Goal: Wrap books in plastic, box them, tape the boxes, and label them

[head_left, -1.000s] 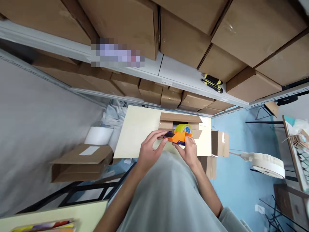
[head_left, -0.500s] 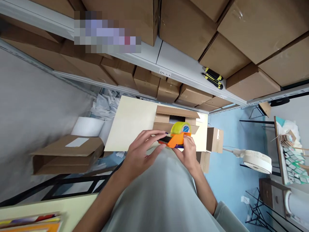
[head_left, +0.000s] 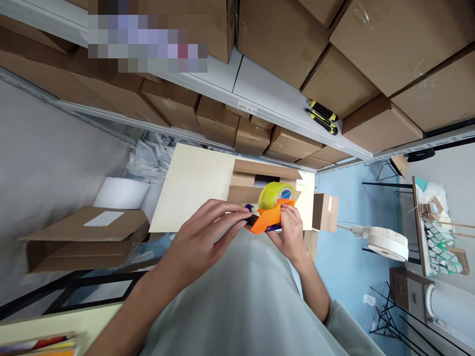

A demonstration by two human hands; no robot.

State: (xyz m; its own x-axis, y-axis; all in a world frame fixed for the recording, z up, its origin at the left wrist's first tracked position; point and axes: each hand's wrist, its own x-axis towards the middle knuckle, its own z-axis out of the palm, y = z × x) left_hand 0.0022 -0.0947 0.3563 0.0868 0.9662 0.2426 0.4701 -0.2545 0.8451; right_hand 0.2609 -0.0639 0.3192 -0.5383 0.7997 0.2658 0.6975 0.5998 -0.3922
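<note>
An orange tape dispenser (head_left: 267, 218) with a roll of yellowish clear tape (head_left: 270, 195) is held in front of my body. My right hand (head_left: 291, 234) grips its right end, fingers wrapped against the orange side. My left hand (head_left: 210, 231) reaches in from the left, with thumb and fingertips closed around the dispenser's dark left end. Whether those fingertips also have the loose tape end cannot be made out. Just beyond lies a cardboard box (head_left: 243, 194) with its flaps raised, on a cream tabletop (head_left: 196, 185); the dispenser and roll hide part of the box.
Cardboard boxes (head_left: 284, 44) fill the shelves above the table. Two yellow-black utility knives (head_left: 322, 117) lie on the shelf board (head_left: 267, 81). An open carton (head_left: 85, 232) stands at left, and a white fan (head_left: 387, 243) at right. Another box (head_left: 325, 212) is beside the table.
The dispenser tilts a little more, its right end higher, and the tape roll shows more fully. My left thumb and fingers have drawn closer together at its left end. The view has shifted slightly.
</note>
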